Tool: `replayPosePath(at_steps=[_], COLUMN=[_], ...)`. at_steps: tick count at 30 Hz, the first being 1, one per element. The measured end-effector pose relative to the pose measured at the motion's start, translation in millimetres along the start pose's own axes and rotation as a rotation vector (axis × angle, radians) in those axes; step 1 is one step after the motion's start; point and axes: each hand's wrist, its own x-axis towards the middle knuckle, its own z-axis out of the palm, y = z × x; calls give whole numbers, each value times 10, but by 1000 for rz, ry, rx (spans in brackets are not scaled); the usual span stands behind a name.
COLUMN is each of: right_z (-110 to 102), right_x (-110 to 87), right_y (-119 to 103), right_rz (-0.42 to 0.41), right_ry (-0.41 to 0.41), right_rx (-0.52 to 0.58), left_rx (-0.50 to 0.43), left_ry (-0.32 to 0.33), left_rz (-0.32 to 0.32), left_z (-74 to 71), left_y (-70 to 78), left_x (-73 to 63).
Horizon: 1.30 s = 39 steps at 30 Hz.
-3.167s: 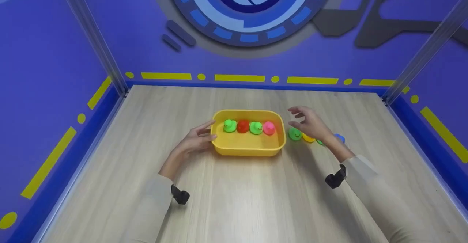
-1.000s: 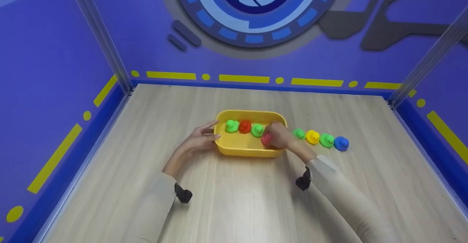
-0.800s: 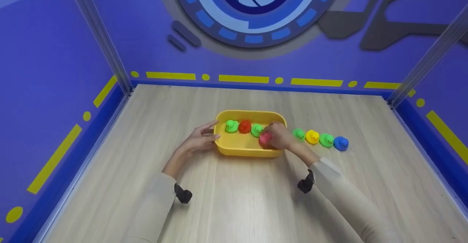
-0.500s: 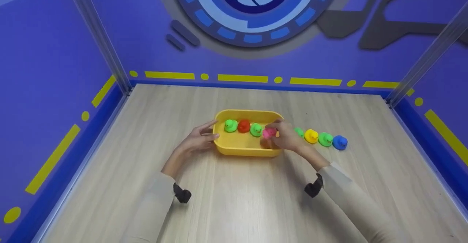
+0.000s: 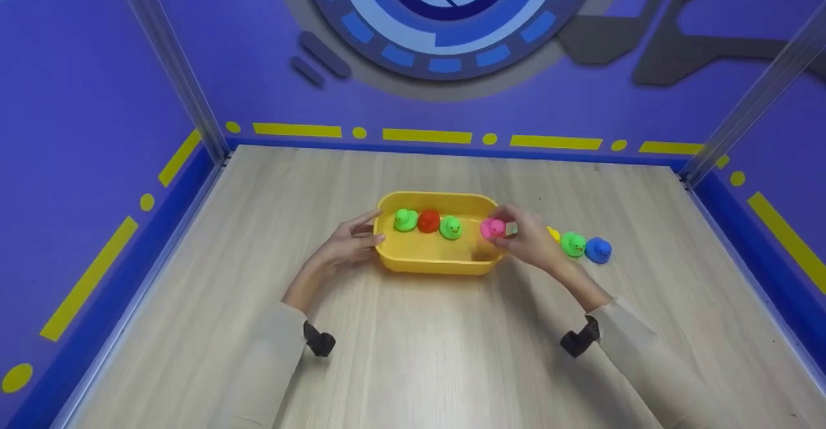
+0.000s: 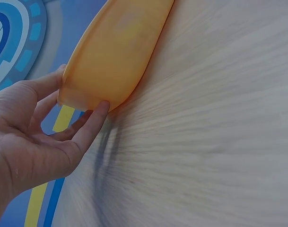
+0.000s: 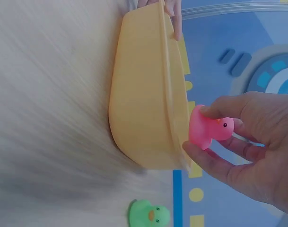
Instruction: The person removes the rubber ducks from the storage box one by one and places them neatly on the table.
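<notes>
A yellow plastic tub (image 5: 439, 266) stands on the table. My left hand (image 5: 345, 246) touches its left end, fingers spread and fairly straight; in the left wrist view the thumb (image 6: 99, 116) lies on the outer wall and another finger reaches the rim. My right hand (image 5: 532, 239) pinches a pink toy duck (image 7: 205, 126) between thumb and fingers, above the tub's right rim. Inside the tub sit a green duck (image 5: 405, 220), a red duck (image 5: 428, 221) and a second green duck (image 5: 451, 227), in a row along the back.
Right of the tub more ducks line up on the wooden table (image 5: 400, 345): a yellow duck (image 5: 553, 234) partly behind my right hand, a green duck (image 5: 573, 244) and a blue duck (image 5: 599, 250). Another green duck is mostly hidden by that hand. Blue printed walls (image 5: 400, 113) enclose the table.
My right hand has taken hold of the pink duck in the tub, lifted it and moved it right to the rim. The left hand has stayed at the tub's left end.
</notes>
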Motion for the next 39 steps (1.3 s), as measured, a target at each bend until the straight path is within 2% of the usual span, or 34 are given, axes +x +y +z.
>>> replayPosePath(at_steps=[10,26,39], right_z=[-234,-513,-621], right_x=[-89,-329,-539], right_y=[87,302,510], right_rz=[-17,-26,10], right_ry=[67,213,211], right_rx=[46,-38,-56], left_rx=[-5,-8,-9], left_ry=[-2,9,12], left_rz=[3,4,-1], left_z=[5,13,11], left_y=[-14,4,17], left_x=[13,-1,-2])
